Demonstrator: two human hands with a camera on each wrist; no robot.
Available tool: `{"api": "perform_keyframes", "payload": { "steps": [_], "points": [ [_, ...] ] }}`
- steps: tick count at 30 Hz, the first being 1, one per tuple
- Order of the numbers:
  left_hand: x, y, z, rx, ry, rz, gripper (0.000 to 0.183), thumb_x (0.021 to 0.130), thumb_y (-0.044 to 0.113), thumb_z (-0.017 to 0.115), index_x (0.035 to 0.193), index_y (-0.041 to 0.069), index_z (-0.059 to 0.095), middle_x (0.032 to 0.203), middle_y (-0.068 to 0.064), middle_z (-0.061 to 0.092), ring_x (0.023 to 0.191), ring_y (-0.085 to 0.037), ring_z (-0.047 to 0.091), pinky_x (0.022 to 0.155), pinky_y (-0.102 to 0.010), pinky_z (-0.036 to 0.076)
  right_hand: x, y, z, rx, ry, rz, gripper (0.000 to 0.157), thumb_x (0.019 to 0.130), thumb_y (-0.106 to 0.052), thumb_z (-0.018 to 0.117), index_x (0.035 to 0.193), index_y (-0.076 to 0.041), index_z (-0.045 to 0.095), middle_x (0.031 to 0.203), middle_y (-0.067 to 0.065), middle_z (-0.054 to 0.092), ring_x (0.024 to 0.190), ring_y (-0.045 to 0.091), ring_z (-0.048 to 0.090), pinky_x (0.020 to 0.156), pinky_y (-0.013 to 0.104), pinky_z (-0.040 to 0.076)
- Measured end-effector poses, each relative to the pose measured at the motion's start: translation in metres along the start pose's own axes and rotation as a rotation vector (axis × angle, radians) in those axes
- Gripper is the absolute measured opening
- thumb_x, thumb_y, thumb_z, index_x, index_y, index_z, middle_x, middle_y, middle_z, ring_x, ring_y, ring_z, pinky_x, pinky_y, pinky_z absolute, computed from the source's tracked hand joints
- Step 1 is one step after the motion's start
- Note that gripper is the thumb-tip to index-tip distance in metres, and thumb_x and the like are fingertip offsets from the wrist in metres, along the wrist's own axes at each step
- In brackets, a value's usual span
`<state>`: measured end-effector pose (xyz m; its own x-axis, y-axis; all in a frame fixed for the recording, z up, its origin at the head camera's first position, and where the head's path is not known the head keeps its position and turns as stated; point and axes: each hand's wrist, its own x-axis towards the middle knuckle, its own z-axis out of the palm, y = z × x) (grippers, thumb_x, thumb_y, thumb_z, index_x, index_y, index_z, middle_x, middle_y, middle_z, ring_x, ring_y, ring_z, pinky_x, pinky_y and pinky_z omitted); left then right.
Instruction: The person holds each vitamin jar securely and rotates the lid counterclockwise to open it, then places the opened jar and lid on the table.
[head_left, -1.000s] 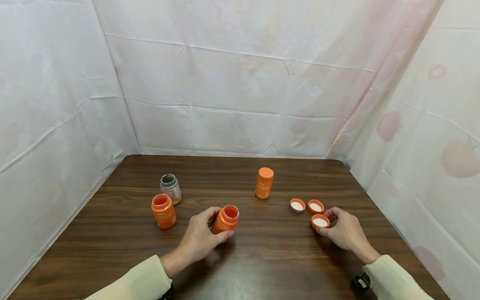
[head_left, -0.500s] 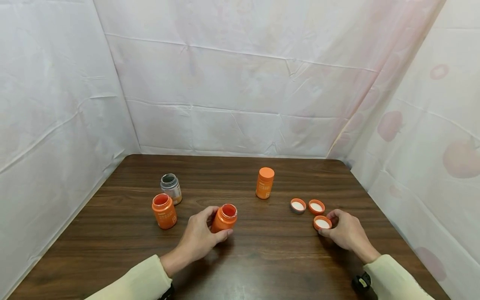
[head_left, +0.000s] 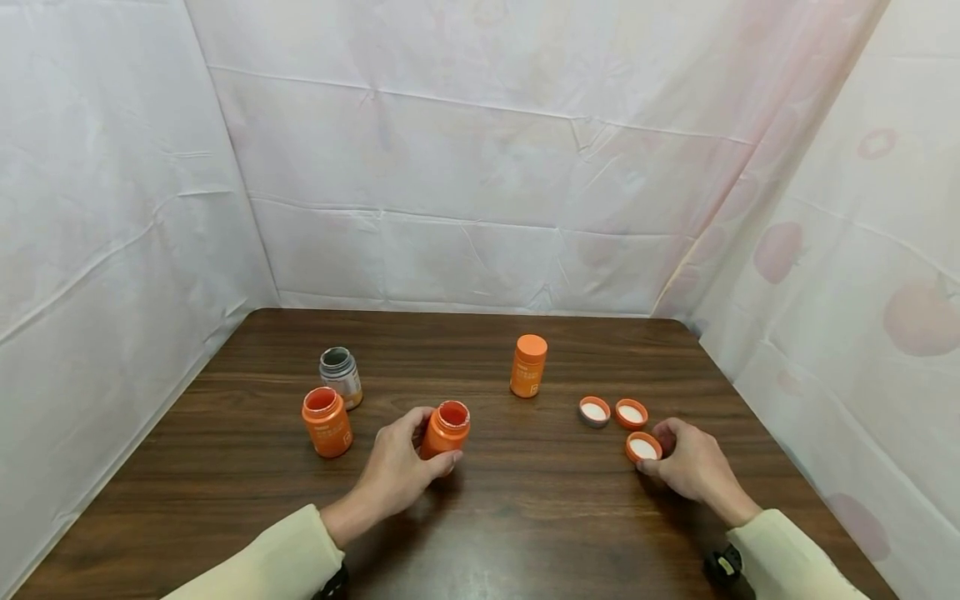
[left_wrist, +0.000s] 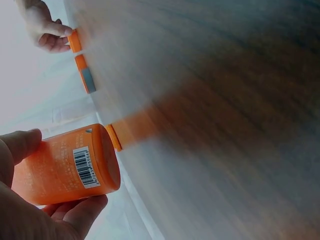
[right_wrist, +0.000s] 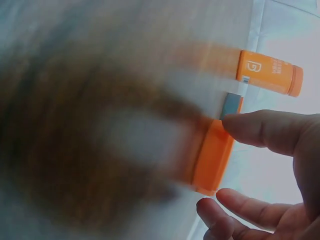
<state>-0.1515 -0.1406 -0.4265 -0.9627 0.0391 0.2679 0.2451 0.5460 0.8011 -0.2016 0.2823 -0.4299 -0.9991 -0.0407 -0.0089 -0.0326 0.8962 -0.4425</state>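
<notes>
My left hand [head_left: 393, 467] grips an uncapped orange plastic jar [head_left: 446, 429], thumb on its near side and fingers around the far side. The left wrist view shows this jar's barcode and base, the jar [left_wrist: 75, 165] held just above the table. On the right, my right hand [head_left: 693, 462] has thumb and fingers at opposite sides of an orange lid [head_left: 643, 448], white lining upward. That lid [right_wrist: 212, 157] lies on the table in the right wrist view. Just behind it are another orange lid [head_left: 632, 413] and a grey-sided lid [head_left: 594, 411].
An uncapped orange jar [head_left: 328, 423] and an uncapped grey jar [head_left: 342, 377] stand at left. A capped orange jar [head_left: 528, 367] stands towards the back of the wooden table [head_left: 495, 533]. Pale curtains [head_left: 465, 167] enclose the back and sides.
The left hand's jar has shifted slightly left and become more upright. The lid at my right hand moved slightly right and towards me, then stayed nearly still.
</notes>
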Motion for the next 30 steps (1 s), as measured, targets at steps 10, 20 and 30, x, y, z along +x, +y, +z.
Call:
{"api": "perform_keyframes", "payload": {
  "steps": [10,20,30],
  "points": [
    [0.005,0.001,-0.002,0.005,0.034,-0.022,0.052,0.079,0.015,0.091,0.123,0.011,0.065,0.11,-0.004,0.071,0.1,-0.017,0.066,0.092,-0.046,0.054,-0.012,-0.02,-0.004,0.014,0.084,-0.096,0.053,0.085,-0.033,0.082,0.123,0.0,0.065,0.11,0.013,0.069,0.089,0.024,0.064,0.071,0.043,0.051],
    [0.011,0.0,-0.007,0.046,0.063,-0.024,0.055,0.08,0.017,0.09,0.126,0.008,0.063,0.109,-0.006,0.07,0.098,-0.02,0.065,0.09,-0.045,0.055,-0.021,-0.04,0.003,0.025,0.186,-0.171,0.051,0.086,-0.045,0.081,0.117,-0.007,0.069,0.107,0.008,0.07,0.092,0.025,0.064,0.074,0.042,0.049],
    [0.017,-0.003,-0.009,0.054,0.069,-0.059,0.058,0.082,0.019,0.089,0.13,0.006,0.059,0.115,-0.01,0.069,0.101,-0.023,0.066,0.091,-0.047,0.055,-0.031,-0.055,0.015,0.023,0.224,-0.282,0.057,0.088,-0.053,0.077,0.121,-0.007,0.069,0.119,0.008,0.071,0.107,0.031,0.067,0.087,0.052,0.052]
  ]
}}
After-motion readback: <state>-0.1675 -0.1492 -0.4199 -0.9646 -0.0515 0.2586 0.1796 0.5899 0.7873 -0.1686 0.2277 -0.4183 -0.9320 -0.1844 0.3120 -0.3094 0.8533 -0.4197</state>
